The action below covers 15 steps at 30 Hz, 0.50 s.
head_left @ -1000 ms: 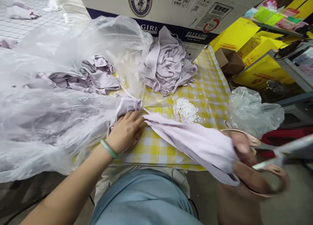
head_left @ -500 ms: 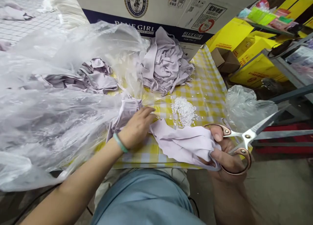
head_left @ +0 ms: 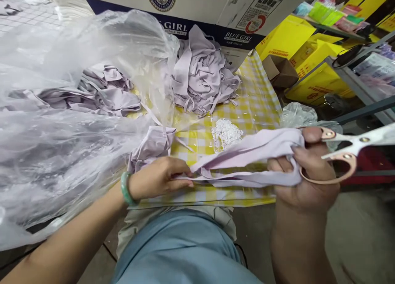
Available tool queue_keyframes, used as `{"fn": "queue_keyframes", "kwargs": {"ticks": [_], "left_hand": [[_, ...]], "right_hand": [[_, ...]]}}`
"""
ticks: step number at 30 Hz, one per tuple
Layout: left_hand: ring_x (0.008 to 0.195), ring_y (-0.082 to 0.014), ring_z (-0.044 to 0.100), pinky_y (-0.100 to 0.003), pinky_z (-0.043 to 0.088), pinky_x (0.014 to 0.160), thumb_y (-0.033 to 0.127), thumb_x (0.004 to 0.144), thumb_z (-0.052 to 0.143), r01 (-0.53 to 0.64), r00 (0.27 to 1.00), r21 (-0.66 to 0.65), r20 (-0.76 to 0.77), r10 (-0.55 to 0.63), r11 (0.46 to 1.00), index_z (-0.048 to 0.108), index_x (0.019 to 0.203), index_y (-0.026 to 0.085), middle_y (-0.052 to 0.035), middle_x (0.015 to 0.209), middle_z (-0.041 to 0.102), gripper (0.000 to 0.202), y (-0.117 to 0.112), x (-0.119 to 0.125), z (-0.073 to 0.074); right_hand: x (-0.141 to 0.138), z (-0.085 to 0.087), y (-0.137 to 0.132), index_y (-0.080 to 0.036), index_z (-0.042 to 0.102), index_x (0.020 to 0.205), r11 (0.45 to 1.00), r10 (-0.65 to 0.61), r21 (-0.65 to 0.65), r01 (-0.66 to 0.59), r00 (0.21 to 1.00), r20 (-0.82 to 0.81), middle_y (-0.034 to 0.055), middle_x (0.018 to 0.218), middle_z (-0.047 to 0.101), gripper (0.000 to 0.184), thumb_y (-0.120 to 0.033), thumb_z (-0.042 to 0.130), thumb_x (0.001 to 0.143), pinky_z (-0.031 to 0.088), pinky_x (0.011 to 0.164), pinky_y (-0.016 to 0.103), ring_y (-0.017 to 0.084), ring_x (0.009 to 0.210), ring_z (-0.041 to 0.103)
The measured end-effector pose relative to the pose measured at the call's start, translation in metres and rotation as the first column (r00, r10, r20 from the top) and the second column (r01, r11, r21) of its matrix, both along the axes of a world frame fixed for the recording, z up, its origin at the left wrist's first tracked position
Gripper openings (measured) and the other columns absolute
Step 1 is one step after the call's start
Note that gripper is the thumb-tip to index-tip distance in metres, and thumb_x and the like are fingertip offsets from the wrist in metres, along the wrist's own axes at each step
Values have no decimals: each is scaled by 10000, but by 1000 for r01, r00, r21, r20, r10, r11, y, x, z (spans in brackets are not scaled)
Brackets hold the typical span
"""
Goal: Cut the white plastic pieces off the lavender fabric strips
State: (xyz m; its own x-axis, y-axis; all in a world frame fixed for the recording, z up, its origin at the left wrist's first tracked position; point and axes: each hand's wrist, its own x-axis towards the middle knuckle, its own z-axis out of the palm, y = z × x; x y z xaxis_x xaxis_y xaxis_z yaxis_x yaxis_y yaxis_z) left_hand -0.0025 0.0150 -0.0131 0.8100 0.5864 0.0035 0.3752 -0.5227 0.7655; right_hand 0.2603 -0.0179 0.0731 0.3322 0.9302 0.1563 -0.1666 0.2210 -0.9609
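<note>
My left hand [head_left: 160,181], with a green bangle on the wrist, pinches one end of a pale lilac fabric piece [head_left: 247,160] just above the yellow checked tablecloth [head_left: 256,107]. My right hand [head_left: 304,173] grips the other end of the same piece, stretched out level between the hands. That hand also carries scissors [head_left: 348,148] with copper-coloured handles hooked on thumb and finger, blades pointing right. A small heap of white bits [head_left: 225,131] lies on the cloth behind the fabric.
A big clear plastic bag [head_left: 61,123] of lilac pieces fills the left. A loose lilac pile [head_left: 202,76] sits before a printed cardboard box [head_left: 216,8]. Yellow boxes [head_left: 308,61], a metal shelf and another plastic bag [head_left: 298,115] stand on the right.
My right hand has risen and pulled the fabric taut to the right. My left hand slid towards me along the table edge, still holding its end. The view shifted up a little.
</note>
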Motion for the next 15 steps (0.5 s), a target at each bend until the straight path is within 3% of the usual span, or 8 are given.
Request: {"fn": "queue_keyframes", "kwargs": {"ticks": [2,5,6,8,9,10,12,15], "left_hand": [[711,-137,576,-245,411,684,323,992,485,13,1000,-87,-16,-15,996,672,889,159,-39,787,648,269,-9,-7,9],[653,-125,510,-240,409,636,368,984,469,-140,985,-334,49,166,932,616,765,160,-14,697,556,337,-19,-19,20],[616,-116,480,-233,398,590,406,972,482,-204,961,-471,73,268,858,603,750,158,-5,669,527,355,-22,-23,23],[557,-93,432,-210,339,498,460,925,553,-255,885,-735,85,459,628,632,799,149,0,658,517,345,-26,-30,26],[547,-83,424,-200,311,475,463,888,610,-235,846,-824,87,527,515,664,858,143,-8,678,537,325,-28,-32,27],[547,-76,424,-193,292,466,448,846,669,-200,810,-881,99,578,430,693,920,142,-20,709,562,316,-30,-34,28],[545,-65,416,-190,275,464,405,788,737,-130,765,-926,135,630,356,727,985,144,-41,745,597,327,-32,-34,29],[516,-61,371,-207,263,458,425,814,703,-108,758,-912,183,626,397,741,917,133,-43,703,592,312,-32,-29,31]], "right_hand": [[-12,-5,22,-280,444,833,998,50,23,-52,994,94,-76,662,401,279,-284,693,706,277,389,235,73,422,369],[-32,-21,55,-264,477,881,970,241,-71,-231,906,348,-56,749,505,272,-388,688,762,409,517,248,97,544,495],[-39,-28,64,-254,502,884,957,289,-123,-262,840,458,-46,769,539,282,-406,704,758,440,572,262,113,599,529],[-53,-43,70,-237,542,870,957,288,-171,-234,714,638,-22,801,599,304,-410,749,730,481,692,295,159,733,587],[-59,-50,68,-235,549,865,966,257,-161,-201,695,672,-9,825,624,307,-405,763,724,490,744,311,180,795,605],[-64,-57,63,-237,548,872,970,243,-146,-196,717,653,3,864,644,313,-404,768,725,498,781,324,196,849,617],[-72,-67,45,-248,523,906,936,352,-161,-315,797,490,32,980,670,355,-419,777,725,522,812,346,217,930,633],[-81,-79,18,-266,465,952,769,638,-211,-603,744,198,66,1219,638,423,-401,792,721,551,824,361,218,1010,643]]}}
